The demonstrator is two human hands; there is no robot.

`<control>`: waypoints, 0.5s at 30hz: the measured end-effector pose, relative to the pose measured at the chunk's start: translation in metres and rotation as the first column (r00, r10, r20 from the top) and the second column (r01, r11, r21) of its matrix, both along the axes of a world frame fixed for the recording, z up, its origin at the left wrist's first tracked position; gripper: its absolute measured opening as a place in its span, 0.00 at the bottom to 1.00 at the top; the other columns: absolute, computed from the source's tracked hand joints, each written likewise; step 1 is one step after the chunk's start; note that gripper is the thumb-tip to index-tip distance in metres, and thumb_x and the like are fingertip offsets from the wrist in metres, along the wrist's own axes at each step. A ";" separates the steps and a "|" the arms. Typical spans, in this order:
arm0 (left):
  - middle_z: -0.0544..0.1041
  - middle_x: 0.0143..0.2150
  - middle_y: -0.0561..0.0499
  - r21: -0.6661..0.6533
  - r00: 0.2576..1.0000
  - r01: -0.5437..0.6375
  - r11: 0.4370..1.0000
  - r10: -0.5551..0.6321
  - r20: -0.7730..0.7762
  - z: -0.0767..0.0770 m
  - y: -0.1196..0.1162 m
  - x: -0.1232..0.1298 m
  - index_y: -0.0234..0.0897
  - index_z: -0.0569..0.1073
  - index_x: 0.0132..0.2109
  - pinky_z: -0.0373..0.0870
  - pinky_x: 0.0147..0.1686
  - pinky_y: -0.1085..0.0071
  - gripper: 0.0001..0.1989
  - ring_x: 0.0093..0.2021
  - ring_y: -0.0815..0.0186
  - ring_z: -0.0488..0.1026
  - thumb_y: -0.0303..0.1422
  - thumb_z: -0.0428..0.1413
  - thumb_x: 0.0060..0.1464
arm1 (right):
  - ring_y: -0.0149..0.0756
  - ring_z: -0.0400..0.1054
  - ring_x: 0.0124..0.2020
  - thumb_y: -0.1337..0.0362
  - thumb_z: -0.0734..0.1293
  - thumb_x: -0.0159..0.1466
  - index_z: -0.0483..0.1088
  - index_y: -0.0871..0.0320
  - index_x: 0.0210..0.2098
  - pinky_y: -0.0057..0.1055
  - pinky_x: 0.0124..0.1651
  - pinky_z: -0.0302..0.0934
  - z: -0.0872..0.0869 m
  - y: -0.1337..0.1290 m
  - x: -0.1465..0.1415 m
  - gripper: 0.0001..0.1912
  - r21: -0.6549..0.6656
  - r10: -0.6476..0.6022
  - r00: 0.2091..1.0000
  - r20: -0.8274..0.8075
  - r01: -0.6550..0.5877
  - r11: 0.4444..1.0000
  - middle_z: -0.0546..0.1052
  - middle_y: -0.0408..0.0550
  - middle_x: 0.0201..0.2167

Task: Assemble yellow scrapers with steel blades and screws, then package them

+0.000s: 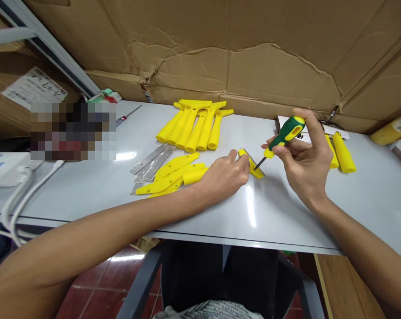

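Standing left of the screwdriver point(283, 136) is a carton point(17, 64).

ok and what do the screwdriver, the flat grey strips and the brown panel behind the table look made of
Screwdriver: green and yellow handle, probably smooth moulded plastic, perhaps partly rubber; its narrow, dark shaft looks like metal.
Flat grey strips: likely bare metal, perhaps steel, being thin with a pale sheen.
Brown panel: almost surely cardboard, matte, with creases and ragged edges.
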State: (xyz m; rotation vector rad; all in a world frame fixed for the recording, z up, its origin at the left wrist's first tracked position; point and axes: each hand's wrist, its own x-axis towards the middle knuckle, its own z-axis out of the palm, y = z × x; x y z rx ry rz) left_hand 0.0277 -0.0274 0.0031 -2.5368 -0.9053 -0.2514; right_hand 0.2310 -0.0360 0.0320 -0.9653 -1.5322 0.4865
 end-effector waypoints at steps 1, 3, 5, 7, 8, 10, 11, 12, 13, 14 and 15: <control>0.78 0.40 0.40 0.004 1.000 0.013 1.000 -0.013 -0.007 0.000 0.000 -0.001 0.26 0.79 0.49 0.60 0.24 0.66 0.11 0.42 0.53 0.74 0.17 0.53 0.65 | 0.51 0.85 0.44 0.59 0.78 0.66 0.67 0.40 0.68 0.52 0.49 0.84 -0.001 0.001 0.001 0.33 0.000 0.013 1.000 0.005 -0.013 1.000 0.86 0.42 0.40; 0.78 0.40 0.41 0.017 0.999 0.041 0.999 -0.041 -0.018 0.000 0.001 -0.003 0.27 0.79 0.48 0.61 0.24 0.66 0.10 0.43 0.53 0.75 0.18 0.53 0.66 | 0.52 0.85 0.45 0.57 0.79 0.65 0.66 0.40 0.69 0.51 0.49 0.84 -0.002 0.004 0.004 0.36 -0.006 0.065 0.998 0.013 -0.065 0.998 0.86 0.44 0.42; 0.78 0.41 0.42 0.034 0.998 0.067 0.997 -0.066 -0.019 -0.001 0.003 -0.005 0.27 0.79 0.48 0.62 0.25 0.66 0.09 0.44 0.54 0.75 0.19 0.54 0.67 | 0.51 0.85 0.46 0.55 0.79 0.65 0.64 0.40 0.69 0.50 0.49 0.83 -0.002 0.009 0.009 0.38 -0.010 0.142 0.990 0.014 -0.142 0.990 0.86 0.45 0.44; 0.79 0.42 0.42 0.049 0.996 0.091 0.995 -0.090 -0.022 -0.002 0.006 -0.007 0.26 0.78 0.49 0.64 0.26 0.65 0.09 0.45 0.55 0.75 0.20 0.54 0.68 | 0.49 0.85 0.46 0.54 0.79 0.65 0.63 0.39 0.69 0.50 0.50 0.83 -0.002 0.015 0.014 0.37 -0.019 0.217 0.976 0.016 -0.217 0.976 0.86 0.44 0.46; 0.79 0.42 0.42 0.055 0.994 0.105 0.993 -0.104 -0.026 -0.002 0.008 -0.008 0.27 0.78 0.50 0.64 0.27 0.65 0.09 0.45 0.55 0.76 0.20 0.53 0.69 | 0.48 0.84 0.46 0.53 0.78 0.66 0.63 0.38 0.69 0.51 0.51 0.83 -0.002 0.018 0.017 0.37 -0.029 0.248 0.969 0.018 -0.247 0.969 0.86 0.44 0.46; 0.79 0.43 0.43 0.068 0.991 0.131 0.989 -0.129 -0.035 -0.003 0.011 -0.009 0.27 0.78 0.51 0.66 0.28 0.64 0.10 0.45 0.55 0.76 0.21 0.52 0.70 | 0.46 0.84 0.45 0.52 0.78 0.66 0.62 0.38 0.68 0.52 0.53 0.82 -0.001 0.023 0.022 0.36 -0.052 0.293 0.956 0.025 -0.291 0.955 0.85 0.43 0.46; 0.79 0.44 0.43 0.074 0.990 0.141 0.987 -0.139 -0.036 -0.003 0.012 -0.010 0.27 0.78 0.51 0.66 0.29 0.64 0.10 0.45 0.56 0.76 0.21 0.52 0.71 | 0.46 0.84 0.45 0.52 0.78 0.66 0.62 0.38 0.68 0.52 0.53 0.82 -0.001 0.024 0.023 0.36 -0.061 0.308 0.951 0.031 -0.305 0.950 0.85 0.43 0.46; 0.79 0.44 0.43 0.076 0.989 0.148 0.986 -0.146 -0.035 -0.003 0.013 -0.010 0.27 0.78 0.51 0.67 0.29 0.64 0.10 0.46 0.56 0.76 0.21 0.51 0.71 | 0.46 0.84 0.44 0.51 0.79 0.65 0.63 0.38 0.68 0.52 0.53 0.82 0.000 0.025 0.024 0.36 -0.066 0.313 0.949 0.036 -0.311 0.948 0.85 0.43 0.45; 0.80 0.45 0.43 0.073 0.988 0.152 0.986 -0.149 -0.035 -0.003 0.014 -0.010 0.28 0.77 0.52 0.67 0.29 0.64 0.10 0.46 0.56 0.76 0.21 0.51 0.72 | 0.46 0.84 0.44 0.51 0.79 0.65 0.63 0.38 0.67 0.52 0.52 0.82 0.000 0.025 0.025 0.36 -0.066 0.308 0.951 0.038 -0.305 0.950 0.85 0.43 0.43; 0.80 0.45 0.43 0.065 0.988 0.150 0.987 -0.148 -0.036 -0.003 0.014 -0.010 0.28 0.77 0.52 0.66 0.29 0.64 0.10 0.46 0.57 0.76 0.21 0.51 0.71 | 0.46 0.84 0.43 0.51 0.80 0.64 0.64 0.38 0.66 0.50 0.50 0.83 0.001 0.024 0.024 0.36 -0.061 0.292 0.956 0.038 -0.290 0.955 0.84 0.42 0.42; 0.79 0.45 0.43 0.053 0.989 0.143 0.988 -0.142 -0.037 -0.003 0.013 -0.010 0.28 0.77 0.52 0.66 0.29 0.65 0.10 0.46 0.57 0.76 0.21 0.52 0.71 | 0.46 0.84 0.43 0.51 0.80 0.63 0.65 0.39 0.65 0.49 0.49 0.83 0.001 0.023 0.023 0.35 -0.050 0.268 0.963 0.033 -0.266 0.963 0.84 0.42 0.40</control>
